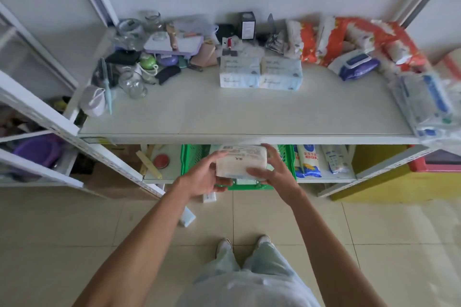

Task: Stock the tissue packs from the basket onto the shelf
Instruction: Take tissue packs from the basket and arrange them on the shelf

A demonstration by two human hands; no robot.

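Hands meet on a single tissue pack (pixel 240 163), held in the air just in front of the shelf (pixel 249 117) edge and directly above the green basket (pixel 192 157). The left hand (pixel 204 177) cups the pack's left end, its fingers (pixel 219 188) curled under the pack and the thumb lying over the top; the right hand (pixel 277 174) closes on the right end, with fingers wrapped over the far side and the thumb pressed on the near face. The pack is whitish with a printed label along its upper edge, the print too blurred to read. The basket sits on the lower level beneath the shelf, mostly hidden by the hands and the pack. To the right of the basket on that lower level stand blue-and-white packets (pixel 308 161). On the shelf, behind the held pack, two tissue packs (pixel 260 72) already rest touching side by side, near the back. Left of those two lies a clutter of glass jars (pixel 132 82) and small goods; right of them are red-and-white packages (pixel 349 40) and a blue wipes pack (pixel 355 65). The front half of the shelf is bare. Below, the person's feet stand on a tiled floor (pixel 374 232).
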